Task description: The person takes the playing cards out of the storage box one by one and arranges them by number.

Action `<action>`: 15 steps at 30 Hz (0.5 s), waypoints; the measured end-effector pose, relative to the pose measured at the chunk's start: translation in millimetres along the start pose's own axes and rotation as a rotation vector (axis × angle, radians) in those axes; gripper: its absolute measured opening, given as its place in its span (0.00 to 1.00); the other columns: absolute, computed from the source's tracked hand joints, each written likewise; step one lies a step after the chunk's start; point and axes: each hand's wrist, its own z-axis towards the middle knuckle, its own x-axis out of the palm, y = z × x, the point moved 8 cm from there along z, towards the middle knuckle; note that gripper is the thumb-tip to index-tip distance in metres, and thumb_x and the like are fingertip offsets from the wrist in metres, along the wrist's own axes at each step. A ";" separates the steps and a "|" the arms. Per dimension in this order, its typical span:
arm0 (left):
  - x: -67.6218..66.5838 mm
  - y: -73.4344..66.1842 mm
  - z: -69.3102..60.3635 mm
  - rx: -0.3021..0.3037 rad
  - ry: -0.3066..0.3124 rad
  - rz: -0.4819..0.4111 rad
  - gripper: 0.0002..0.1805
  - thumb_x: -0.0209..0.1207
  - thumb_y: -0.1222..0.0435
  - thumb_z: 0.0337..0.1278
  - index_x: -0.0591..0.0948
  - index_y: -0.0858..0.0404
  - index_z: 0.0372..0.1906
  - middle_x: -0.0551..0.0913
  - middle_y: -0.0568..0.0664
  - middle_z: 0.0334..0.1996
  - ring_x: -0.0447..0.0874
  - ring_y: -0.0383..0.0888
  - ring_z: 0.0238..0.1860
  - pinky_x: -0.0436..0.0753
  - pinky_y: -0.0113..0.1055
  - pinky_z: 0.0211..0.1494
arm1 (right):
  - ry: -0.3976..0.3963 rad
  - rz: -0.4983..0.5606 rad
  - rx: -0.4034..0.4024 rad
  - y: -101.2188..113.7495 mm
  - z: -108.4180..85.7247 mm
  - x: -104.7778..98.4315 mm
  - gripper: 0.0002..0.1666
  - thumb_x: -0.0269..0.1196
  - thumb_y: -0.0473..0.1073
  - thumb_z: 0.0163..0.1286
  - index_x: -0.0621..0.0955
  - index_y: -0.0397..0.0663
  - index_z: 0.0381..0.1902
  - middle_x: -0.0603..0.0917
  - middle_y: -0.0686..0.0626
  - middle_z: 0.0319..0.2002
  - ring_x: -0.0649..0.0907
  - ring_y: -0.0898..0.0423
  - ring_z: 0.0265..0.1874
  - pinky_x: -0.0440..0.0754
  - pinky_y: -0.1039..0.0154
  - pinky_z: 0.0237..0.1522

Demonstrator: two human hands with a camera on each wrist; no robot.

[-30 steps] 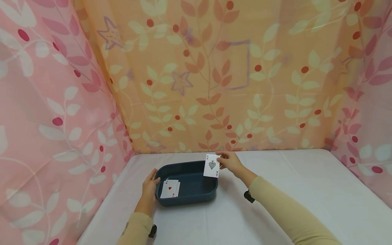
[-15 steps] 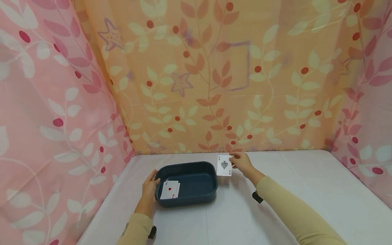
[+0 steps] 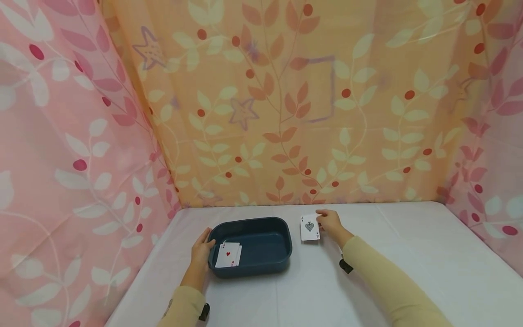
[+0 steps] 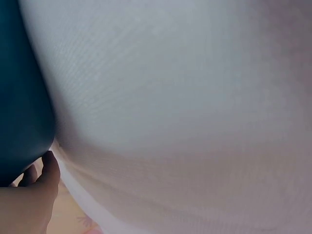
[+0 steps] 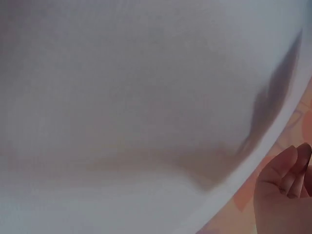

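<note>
A dark blue rectangular dish (image 3: 261, 268) stands on the table. At its left end my left hand (image 3: 200, 250) grips the rim, and the left wrist view shows the fingers (image 4: 50, 168) against the dish's side. An ace of hearts (image 3: 228, 255) lies face up inside at the left, with at least one more card under it. To the right of the dish, my right hand (image 3: 330, 224) pinches an ace of spades (image 3: 310, 227) by its right edge, face up. Whether that card touches the tabletop I cannot tell. The card is out of the right wrist view.
A white cloth covers the table (image 3: 392, 263). An orange leaf-patterned curtain (image 3: 261, 113) hangs behind its back edge, and a pink curtain (image 3: 98, 150) borders the left side. Another pink curtain (image 3: 502, 150) hangs at the right.
The ace of spades has moved from over the dish's right rim to the right and lower, with my right hand. My left hand and the dish stay where they were.
</note>
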 end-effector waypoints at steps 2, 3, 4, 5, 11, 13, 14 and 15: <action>-0.2 0.9 0.5 0.003 -0.004 0.005 0.31 0.43 0.75 0.71 0.53 0.64 0.76 0.51 0.57 0.75 0.42 0.54 0.76 0.45 0.47 0.76 | -0.006 -0.005 0.021 -6.9 3.8 0.6 0.25 0.50 0.26 0.65 0.70 0.22 0.61 0.79 0.35 0.36 0.78 0.56 0.28 0.80 0.66 0.28; -0.4 1.1 0.5 0.002 -0.009 0.006 0.31 0.43 0.75 0.71 0.53 0.64 0.76 0.51 0.57 0.75 0.42 0.54 0.76 0.45 0.47 0.76 | -0.010 -0.009 0.033 -9.7 5.3 0.9 0.25 0.50 0.26 0.65 0.71 0.22 0.61 0.79 0.35 0.37 0.78 0.56 0.28 0.80 0.67 0.27; -0.3 1.1 0.4 0.005 -0.011 0.010 0.31 0.43 0.75 0.71 0.53 0.64 0.76 0.51 0.57 0.75 0.42 0.54 0.76 0.44 0.48 0.76 | -0.014 -0.008 0.049 -12.8 6.5 1.2 0.25 0.50 0.26 0.65 0.71 0.23 0.61 0.79 0.35 0.38 0.78 0.56 0.29 0.79 0.68 0.27; -0.3 0.9 0.5 0.009 -0.012 0.012 0.31 0.43 0.75 0.71 0.53 0.64 0.76 0.51 0.58 0.75 0.42 0.54 0.76 0.44 0.48 0.76 | -0.018 -0.005 0.059 -15.2 7.5 1.5 0.25 0.50 0.26 0.65 0.71 0.23 0.61 0.79 0.34 0.39 0.78 0.56 0.29 0.78 0.69 0.27; -0.3 1.7 1.6 0.011 -0.013 -0.001 0.31 0.43 0.75 0.71 0.53 0.64 0.76 0.51 0.57 0.75 0.43 0.54 0.76 0.46 0.47 0.76 | -0.027 0.034 0.117 -22.8 8.2 2.8 0.26 0.51 0.25 0.64 0.70 0.22 0.61 0.79 0.32 0.43 0.78 0.57 0.27 0.77 0.70 0.25; -0.6 2.4 1.9 0.004 -0.014 -0.005 0.31 0.43 0.75 0.71 0.54 0.63 0.76 0.52 0.57 0.75 0.44 0.54 0.76 0.47 0.47 0.75 | -0.025 0.011 0.125 -23.6 8.0 2.4 0.26 0.51 0.25 0.64 0.70 0.22 0.61 0.79 0.30 0.46 0.78 0.57 0.27 0.77 0.70 0.25; -0.7 2.4 2.0 0.001 -0.013 -0.005 0.31 0.43 0.75 0.71 0.54 0.63 0.76 0.52 0.56 0.75 0.44 0.53 0.76 0.47 0.47 0.75 | -0.024 -0.008 0.132 -24.1 7.7 2.0 0.26 0.51 0.26 0.64 0.70 0.23 0.62 0.78 0.30 0.47 0.78 0.57 0.29 0.77 0.70 0.25; -0.8 2.3 2.0 0.000 -0.012 -0.004 0.31 0.43 0.74 0.71 0.53 0.63 0.76 0.52 0.56 0.75 0.44 0.53 0.76 0.47 0.47 0.75 | -0.023 -0.028 0.135 -24.3 7.5 1.6 0.26 0.51 0.26 0.64 0.70 0.23 0.62 0.78 0.29 0.49 0.79 0.56 0.30 0.77 0.71 0.25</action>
